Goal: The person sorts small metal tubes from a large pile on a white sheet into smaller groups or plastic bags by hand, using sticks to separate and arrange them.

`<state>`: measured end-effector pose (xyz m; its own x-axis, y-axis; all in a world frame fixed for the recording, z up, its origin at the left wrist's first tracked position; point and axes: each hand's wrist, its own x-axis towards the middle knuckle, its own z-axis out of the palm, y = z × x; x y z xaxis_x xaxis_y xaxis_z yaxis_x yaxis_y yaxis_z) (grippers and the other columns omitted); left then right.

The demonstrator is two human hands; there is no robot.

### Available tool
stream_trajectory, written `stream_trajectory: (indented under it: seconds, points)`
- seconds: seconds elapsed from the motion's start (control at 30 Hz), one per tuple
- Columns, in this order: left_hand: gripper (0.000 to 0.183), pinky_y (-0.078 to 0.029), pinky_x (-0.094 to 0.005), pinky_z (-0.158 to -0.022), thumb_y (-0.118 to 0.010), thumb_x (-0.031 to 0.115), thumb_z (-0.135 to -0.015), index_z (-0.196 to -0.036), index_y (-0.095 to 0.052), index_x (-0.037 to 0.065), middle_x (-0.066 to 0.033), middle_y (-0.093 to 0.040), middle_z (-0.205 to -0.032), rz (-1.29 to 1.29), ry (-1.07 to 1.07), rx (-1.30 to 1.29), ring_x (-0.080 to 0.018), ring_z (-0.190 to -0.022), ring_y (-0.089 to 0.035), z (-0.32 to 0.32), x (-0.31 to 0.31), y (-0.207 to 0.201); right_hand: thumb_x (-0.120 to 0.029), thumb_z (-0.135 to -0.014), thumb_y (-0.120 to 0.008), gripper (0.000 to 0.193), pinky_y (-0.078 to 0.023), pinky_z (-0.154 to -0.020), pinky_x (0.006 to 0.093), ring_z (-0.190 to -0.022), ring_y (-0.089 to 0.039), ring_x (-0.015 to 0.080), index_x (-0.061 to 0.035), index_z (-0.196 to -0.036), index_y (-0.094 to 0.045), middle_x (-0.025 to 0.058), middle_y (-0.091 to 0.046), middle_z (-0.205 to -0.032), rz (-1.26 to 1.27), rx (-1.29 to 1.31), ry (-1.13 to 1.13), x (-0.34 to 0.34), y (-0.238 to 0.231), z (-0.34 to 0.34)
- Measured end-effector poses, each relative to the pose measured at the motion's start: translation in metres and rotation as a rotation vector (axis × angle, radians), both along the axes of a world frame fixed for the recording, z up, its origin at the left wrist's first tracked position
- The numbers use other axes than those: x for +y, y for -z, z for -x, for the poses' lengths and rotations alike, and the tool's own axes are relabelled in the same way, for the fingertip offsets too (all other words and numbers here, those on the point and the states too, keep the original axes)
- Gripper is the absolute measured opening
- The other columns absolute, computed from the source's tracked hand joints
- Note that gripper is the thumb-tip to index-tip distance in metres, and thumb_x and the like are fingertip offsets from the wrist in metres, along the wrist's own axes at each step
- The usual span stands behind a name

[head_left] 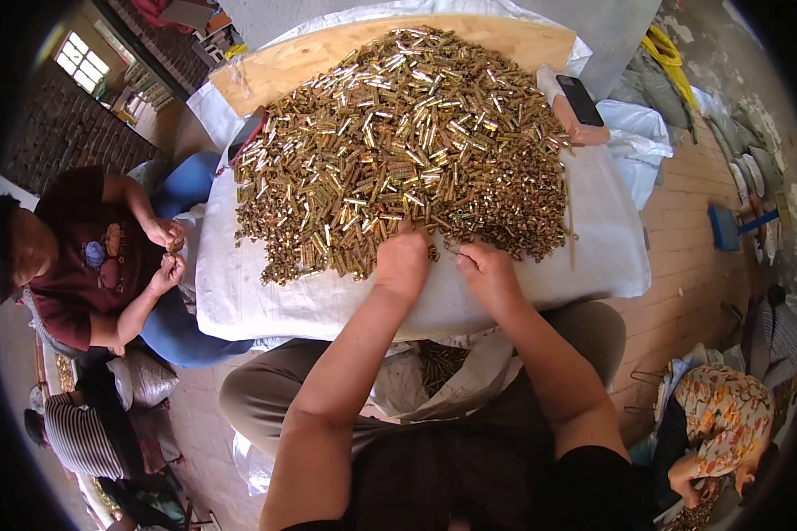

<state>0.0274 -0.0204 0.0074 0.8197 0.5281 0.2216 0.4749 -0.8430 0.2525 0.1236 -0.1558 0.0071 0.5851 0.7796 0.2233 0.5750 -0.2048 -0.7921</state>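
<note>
A big heap of gold-coloured metal pieces (398,133) covers the table in front of me. Most are short tubes or ribbed rods, some shiny and some rusty brown. Along its near right side lie much smaller nut-like pieces (505,217). My left hand (404,258) is closed at the heap's near edge, its fingertips among the pieces; what it grips is hidden. Just to its right, my right hand (490,273) is closed in a pinch. A small dark bit shows at its fingertips, too small to name. The two hands are apart, with small loose pieces between them.
White sheeting (319,314) covers the table; a wooden board (266,75) backs the heap. A phone (580,99) rests on a brick at the right. Between my knees hangs an open white sack (483,380) with metal pieces inside. Co-workers sit left and lower right.
</note>
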Motion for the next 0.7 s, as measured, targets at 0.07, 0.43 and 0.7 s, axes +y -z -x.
stream_trajectory:
  seconds: [0.07,0.43,0.7]
  points:
    - [0.007,-0.051,-0.0395,-0.056,-0.054,0.004,-0.072,-0.077,-0.059,0.004,-0.0188,-0.059,-0.082,0.022,0.009,-0.083,-0.0307,-0.064,-0.063,-0.001,0.002,0.001,-0.010,-0.079,-0.062,0.014,-0.048,-0.063,0.0339,-0.069,-0.060,0.0272,-0.0044,-0.092,-0.062,0.0112,-0.062,-0.079,-0.052,0.109,-0.021,0.000,0.008,-0.005]
    - [0.014,-0.021,-0.0173,-0.036,-0.054,-0.002,-0.082,-0.094,-0.053,0.002,-0.0093,-0.061,-0.079,1.910,-0.105,-0.749,-0.0035,-0.043,-0.033,0.028,-0.049,-0.029,-0.014,-0.083,-0.065,0.013,-0.042,-0.044,0.0189,-0.054,-0.050,0.0039,-0.0012,-0.082,-0.061,0.0006,-0.057,-0.066,-0.180,0.909,-0.061,-0.013,-0.026,-0.006]
    - [0.011,-0.026,-0.0169,-0.040,-0.058,0.000,-0.084,-0.094,-0.055,0.004,-0.0074,-0.063,-0.077,1.625,-0.059,-0.732,-0.0029,-0.045,-0.036,0.028,-0.063,-0.025,-0.019,-0.087,-0.061,0.020,-0.039,-0.041,0.0200,-0.047,-0.048,0.0050,-0.0016,-0.077,-0.060,0.0003,-0.056,-0.061,-0.213,0.928,-0.033,-0.016,-0.027,-0.002]
